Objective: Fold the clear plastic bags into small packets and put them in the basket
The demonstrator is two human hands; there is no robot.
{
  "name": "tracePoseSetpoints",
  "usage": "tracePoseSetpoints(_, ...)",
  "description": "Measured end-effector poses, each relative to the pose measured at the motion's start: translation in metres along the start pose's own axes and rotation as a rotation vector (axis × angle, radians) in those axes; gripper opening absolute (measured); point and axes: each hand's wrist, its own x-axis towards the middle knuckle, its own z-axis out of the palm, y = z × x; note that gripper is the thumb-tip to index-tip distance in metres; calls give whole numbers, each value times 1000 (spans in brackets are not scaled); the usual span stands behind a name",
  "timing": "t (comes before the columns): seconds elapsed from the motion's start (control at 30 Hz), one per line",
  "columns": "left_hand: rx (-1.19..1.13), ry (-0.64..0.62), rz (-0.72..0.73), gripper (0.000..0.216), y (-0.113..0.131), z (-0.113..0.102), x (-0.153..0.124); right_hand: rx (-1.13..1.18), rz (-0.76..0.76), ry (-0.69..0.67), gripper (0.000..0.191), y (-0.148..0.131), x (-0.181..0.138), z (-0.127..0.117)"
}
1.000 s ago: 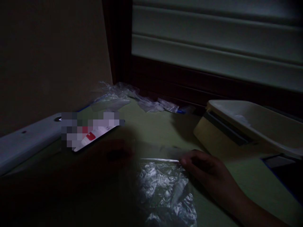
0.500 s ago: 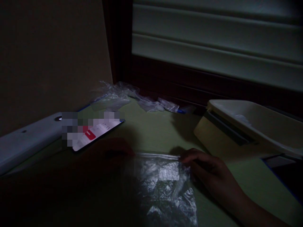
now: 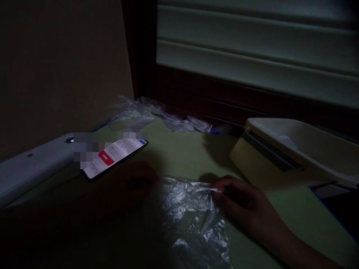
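Note:
A clear, crinkled plastic bag (image 3: 193, 220) lies spread on the green tabletop, its top edge stretched between my two hands. My right hand (image 3: 244, 198) pinches the bag's upper right corner between thumb and fingers. In deep shadow, my left hand (image 3: 137, 179) is closed at the upper left corner of the bag, with its fingertips on the edge. The lower part of the bag runs out of view at the bottom, and its left side fades into the dark.
A lit phone (image 3: 114, 157) lies beyond my left hand, beside a long white device (image 3: 33, 164). Crumpled clear plastic bags (image 3: 148, 108) rest along the back edge. A cream plastic bin (image 3: 255, 160) stands at the right, with some clear plastic inside. Behind is a slatted shutter (image 3: 252, 45).
The bag's top edge has gone from a straight, flat strip to a looser, wrinkled one. My fingers have shifted slightly at both corners. The phone's timer has advanced.

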Motion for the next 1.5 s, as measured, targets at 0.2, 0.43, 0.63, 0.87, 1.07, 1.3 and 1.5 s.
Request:
tracePoseSetpoints(0.2, -85, -37, -97, 15, 2, -4, 1, -32, -9, 38, 12, 4, 0, 2)
tracePoseSetpoints(0.43, 158, 1, 82, 27, -4, 4, -12, -416, -358, 69, 15, 3, -10, -2)
tracePoseSetpoints(0.63, 248, -55, 329, 28, -1, 8, -21, -576, -663, -63, 33, -12, -19, -4)
tracePoseSetpoints(0.87, 422, -169, 407, 27, 7, 8, -18, -728, -678, -346, 50, -34, -10, 5)
tracePoseSetpoints(1.07, 456, -131, 492, 28, 3, 9, -17, -773, -438, -753, 66, -60, 6, 22)
tracePoseSetpoints(1.3, 418, -124, 458, 33, 9, 4, -18, -821, -320, -766, 60, -51, -4, -5)
tracePoseSetpoints(1.5, 326, -127, 421, 30, 6, 6, -17, -759, -259, -431, 43, -23, -23, -41)
